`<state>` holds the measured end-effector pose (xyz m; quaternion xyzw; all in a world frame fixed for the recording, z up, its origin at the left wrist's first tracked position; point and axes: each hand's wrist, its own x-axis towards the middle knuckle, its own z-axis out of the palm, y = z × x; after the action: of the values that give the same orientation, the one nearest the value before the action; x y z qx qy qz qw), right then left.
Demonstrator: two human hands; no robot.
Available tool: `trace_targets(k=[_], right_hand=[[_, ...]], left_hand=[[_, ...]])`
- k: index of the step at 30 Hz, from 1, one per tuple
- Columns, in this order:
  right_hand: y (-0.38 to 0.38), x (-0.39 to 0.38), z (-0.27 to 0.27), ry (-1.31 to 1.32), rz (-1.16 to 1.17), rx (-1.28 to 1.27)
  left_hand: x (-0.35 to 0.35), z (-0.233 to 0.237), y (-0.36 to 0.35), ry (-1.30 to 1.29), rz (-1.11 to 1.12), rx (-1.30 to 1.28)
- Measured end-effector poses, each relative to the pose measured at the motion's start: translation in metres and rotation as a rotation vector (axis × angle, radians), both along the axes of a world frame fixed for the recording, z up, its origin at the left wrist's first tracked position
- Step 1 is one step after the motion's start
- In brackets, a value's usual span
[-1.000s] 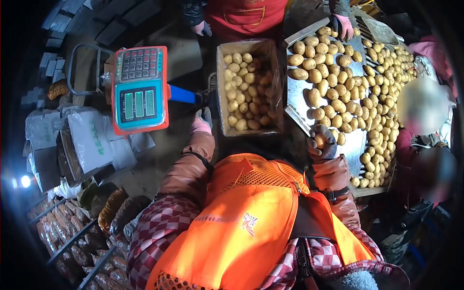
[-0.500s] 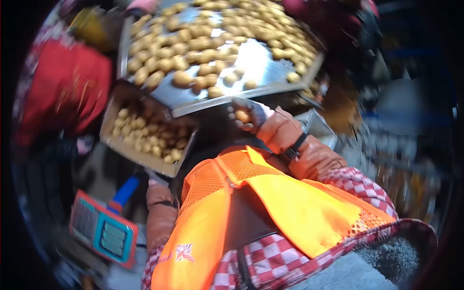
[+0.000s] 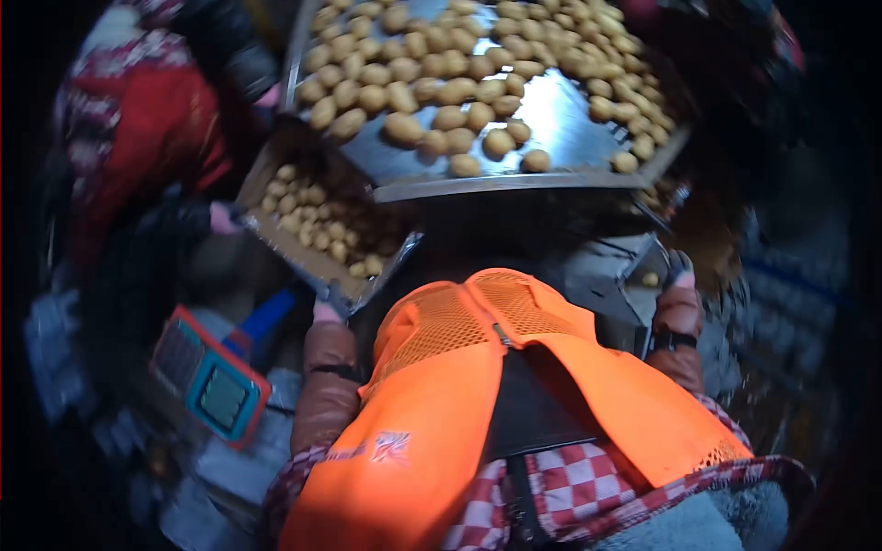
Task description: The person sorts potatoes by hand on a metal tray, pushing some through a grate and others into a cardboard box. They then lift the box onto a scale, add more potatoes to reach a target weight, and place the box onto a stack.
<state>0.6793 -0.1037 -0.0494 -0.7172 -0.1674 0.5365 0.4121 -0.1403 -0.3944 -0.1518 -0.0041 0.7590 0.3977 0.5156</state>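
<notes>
My left hand (image 3: 333, 299), in a dark glove, has its fingers at the near edge of a cardboard box (image 3: 296, 255) half full of potatoes (image 3: 317, 220); they appear to grip its rim. Out to the right, my gloved right hand (image 3: 680, 266) is open over a smaller pale box (image 3: 602, 266). Just left of its fingers shows a single potato (image 3: 650, 279); whether it touches anything is hard to see. Ahead, many potatoes lie spread over a metal sorting table (image 3: 514, 184).
A person in a red garment (image 3: 175, 129) stands at the left, with a hand (image 3: 223, 218) near the cardboard box. Another person is in shadow at the upper right. A red and teal scale-like device (image 3: 220, 399) with a blue handle (image 3: 266, 317) is at lower left.
My right hand has moved from the table's near edge, where it held potatoes, right to the pale box, and its fingers have opened. My left hand stays by the cardboard box. The view has shifted.
</notes>
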Motion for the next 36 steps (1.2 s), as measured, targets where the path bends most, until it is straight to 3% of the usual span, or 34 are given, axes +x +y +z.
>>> trace_targets(k=[1,2,4,5,6,7,8,9,11,12,14,15,18,21,27,30,31,32,33,34,35,36], right_hand=[[0.008,-0.084,0.055,-0.324,0.006,-0.103],[0.023,-0.105,0.059,-0.171,0.089,-0.081],[0.048,-0.167,0.065,0.055,0.380,0.009],[0.055,-0.213,0.072,-0.039,0.471,0.026],[0.057,-0.246,0.076,0.031,0.535,0.047],[0.062,-0.275,0.085,0.066,0.660,0.058],[0.066,-0.299,0.089,0.101,0.742,0.051],[0.070,-0.319,0.092,0.136,0.823,0.044],[0.072,-0.336,0.099,0.155,0.930,0.037],[0.074,-0.342,0.101,0.149,0.959,0.047],[0.080,-0.345,0.100,0.139,0.993,0.050],[0.083,-0.344,0.098,0.135,1.003,0.042],[0.088,-0.344,0.100,0.123,1.076,0.053],[0.097,-0.343,0.102,0.168,1.105,0.087],[0.108,-0.361,0.115,0.295,1.134,0.143],[0.111,-0.375,0.096,0.399,1.177,0.160],[0.108,-0.381,0.097,0.387,1.186,0.153],[0.103,-0.386,0.102,0.368,1.186,0.147],[0.088,-0.403,0.122,0.311,1.188,0.017],[0.092,-0.395,0.098,0.247,1.266,0.059],[0.098,-0.390,0.073,0.181,1.340,0.103],[0.102,-0.376,0.048,0.303,1.308,0.070]], left_hand=[[0.005,-0.007,0.002,0.008,0.078,0.001],[0.007,-0.012,0.007,0.033,0.170,-0.002],[0.027,0.033,0.067,0.164,0.386,-0.079],[0.052,0.069,0.100,0.086,0.585,-0.036],[0.070,0.081,0.117,-0.074,0.496,0.059],[0.077,0.030,0.111,0.453,-0.077,-0.168],[0.097,0.105,0.141,0.021,0.331,-0.043],[0.118,0.076,0.140,-0.199,0.166,0.125],[0.135,0.058,0.133,0.111,-0.347,0.263],[0.144,0.076,0.140,0.301,-0.539,0.340],[0.150,0.131,0.162,0.857,-0.793,-0.055],[0.156,0.141,0.170,0.840,-0.932,-0.146],[0.159,0.093,0.186,0.805,-1.262,-0.236],[0.126,0.065,0.192,0.688,-1.241,-0.301],[0.065,0.022,0.094,0.318,-0.643,-0.738],[0.065,-0.039,0.055,0.319,0.510,-0.695],[0.096,0.067,0.084,0.525,0.470,-0.480],[0.107,0.077,0.096,0.765,0.298,-0.604],[0.111,0.098,0.097,0.818,0.114,-0.563],[0.121,0.111,0.107,0.864,-0.092,-0.474],[0.124,0.095,0.104,1.181,-0.320,-0.250],[0.131,0.106,0.121,1.062,-0.470,-0.169]])
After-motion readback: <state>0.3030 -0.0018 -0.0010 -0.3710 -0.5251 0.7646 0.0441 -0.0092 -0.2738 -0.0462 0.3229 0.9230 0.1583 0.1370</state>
